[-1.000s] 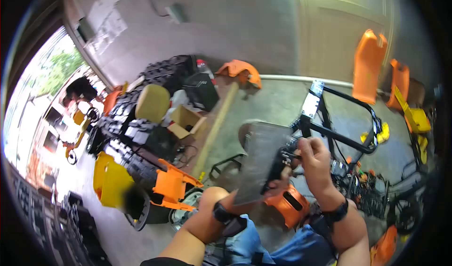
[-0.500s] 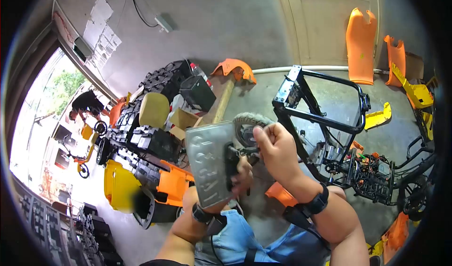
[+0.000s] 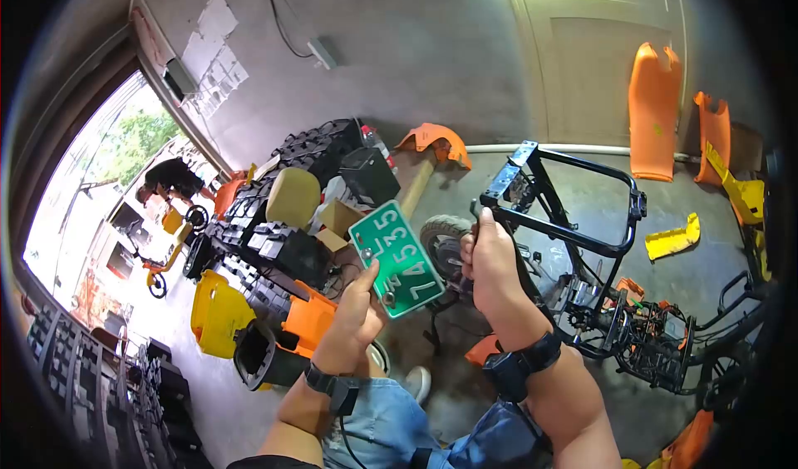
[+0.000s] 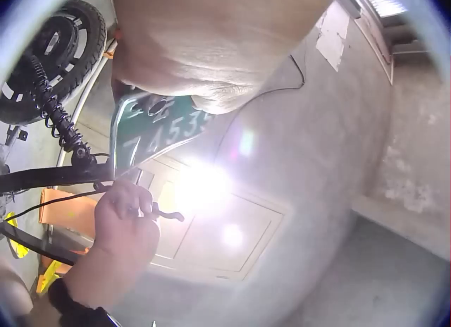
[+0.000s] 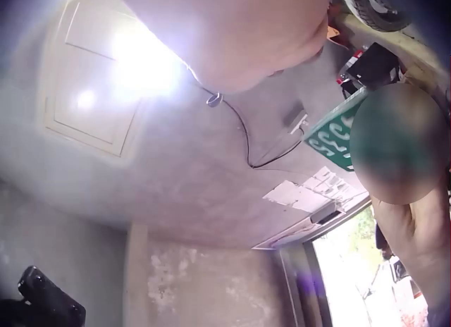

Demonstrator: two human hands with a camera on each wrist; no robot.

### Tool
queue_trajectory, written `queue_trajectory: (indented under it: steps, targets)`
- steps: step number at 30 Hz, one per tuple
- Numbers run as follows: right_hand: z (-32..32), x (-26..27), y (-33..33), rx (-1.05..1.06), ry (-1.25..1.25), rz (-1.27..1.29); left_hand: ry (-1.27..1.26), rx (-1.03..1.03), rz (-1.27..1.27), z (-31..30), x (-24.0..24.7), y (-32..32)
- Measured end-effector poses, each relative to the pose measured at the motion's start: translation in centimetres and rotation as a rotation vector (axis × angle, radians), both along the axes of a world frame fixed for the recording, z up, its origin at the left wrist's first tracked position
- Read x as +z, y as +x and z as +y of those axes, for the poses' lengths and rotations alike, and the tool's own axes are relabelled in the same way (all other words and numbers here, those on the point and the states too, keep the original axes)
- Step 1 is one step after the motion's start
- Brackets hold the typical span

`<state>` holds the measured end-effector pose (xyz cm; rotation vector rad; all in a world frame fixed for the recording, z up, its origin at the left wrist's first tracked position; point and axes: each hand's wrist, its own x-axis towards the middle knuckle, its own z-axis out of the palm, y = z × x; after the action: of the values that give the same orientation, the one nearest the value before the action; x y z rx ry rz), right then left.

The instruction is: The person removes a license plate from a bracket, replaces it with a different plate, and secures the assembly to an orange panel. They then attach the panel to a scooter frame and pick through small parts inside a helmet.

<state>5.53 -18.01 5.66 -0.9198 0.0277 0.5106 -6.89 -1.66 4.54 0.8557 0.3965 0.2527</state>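
A green license plate (image 3: 413, 271) with raised white characters faces up in the head view, tilted in front of the lap. My left hand (image 3: 356, 313) grips its near left edge, with the thumb lying on the green face. Beside it, apart from the plate, my right hand (image 3: 496, 265) is curled round a slim dark hand tool (image 4: 169, 216). The left wrist view shows the tool's bent end sticking out of the fist, and a ring-like tip (image 5: 214, 99) shows in the right wrist view. Most of the tool is hidden in the palm.
A bare black vehicle frame (image 3: 573, 236) stands ahead on the right, a wheel (image 3: 440, 240) by its left side. Orange panels (image 3: 655, 120) lean by the door. Black batteries and a tan seat (image 3: 293, 196) are piled left. A person (image 3: 176, 178) bends near the doorway.
The plate has turned from its grey back to its green face. My right hand, earlier close to the dark fitting behind the plate, has drawn apart. The left thumb now lies on the plate's face.
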Motion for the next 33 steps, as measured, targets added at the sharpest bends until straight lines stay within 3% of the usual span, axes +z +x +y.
queue_trajectory:
  steps: [1, 3, 5, 7, 9, 11, 12, 13, 15, 19, 22, 25, 27, 29, 30, 31, 33]
  targets:
    - [0.1, -0.3, 0.1, -0.019, -0.016, -0.020, -0.004, -0.017, 0.012, 0.1, -0.8, 0.3]
    - [0.4, -2.2, 0.8, -0.045, 0.030, -0.136, 0.254, -0.011, 0.070, -0.2, -2.7, 1.0]
    - [1.1, -4.9, 2.1, -0.099, -0.175, -0.353, 0.539, -0.092, 0.178, 0.6, -5.8, 1.3]
    - [-0.5, -3.7, 1.4, -0.036, -0.356, -0.344, 1.012, -0.269, 0.403, 0.9, -8.2, 2.0]
    - [-1.6, -4.7, 1.6, 0.030, -0.623, -0.532, 1.223, -0.355, 0.492, 1.1, -11.7, 2.7]
    - [-3.4, -4.1, 0.5, 0.042, -0.724, -0.536, 1.551, -0.338, 0.279, 1.9, -16.1, 2.2]
    - [-4.1, -4.3, 0.4, 0.067, -0.826, -0.603, 1.585, -0.407, 0.247, 2.1, -16.9, 2.1]
    - [-5.2, -3.1, 0.0, 0.190, -0.882, -0.493, 1.707, -0.447, 0.193, 2.1, -17.7, 2.1]
    - [-6.3, -4.3, -0.2, 0.167, -1.048, -0.630, 1.718, -0.581, 0.151, 2.2, -19.1, 2.1]
    - [-8.5, -4.3, -0.5, 0.335, -1.139, -0.563, 1.746, -0.821, 0.007, 2.3, -20.5, 3.1]
    - [-9.0, -5.4, -0.9, 0.466, -1.326, -0.751, 1.778, -1.020, -0.150, 1.4, -20.5, 3.4]
    - [-8.5, -6.3, -2.2, 0.601, -1.291, -0.736, 1.808, -1.063, -0.359, -0.9, -17.8, 4.2]
    - [-8.0, -7.4, -3.4, 0.625, -1.293, -0.702, 1.773, -0.985, -0.370, -2.0, -17.2, 4.2]
    - [-7.6, -8.5, -4.3, 0.647, -1.398, -0.868, 1.420, -0.944, -0.349, -2.6, -15.8, 4.2]
    - [-7.5, -8.7, -4.6, 0.618, -1.348, -0.935, 1.419, -0.933, -0.339, -2.7, -15.1, 4.1]
    - [-7.3, -8.4, -4.5, 0.794, -1.444, -0.874, 1.422, -0.933, -0.328, -2.7, -14.4, 4.0]
    - [-7.3, -8.0, -4.4, 0.842, -1.382, -0.840, 1.434, -0.949, -0.315, -2.6, -13.7, 4.0]
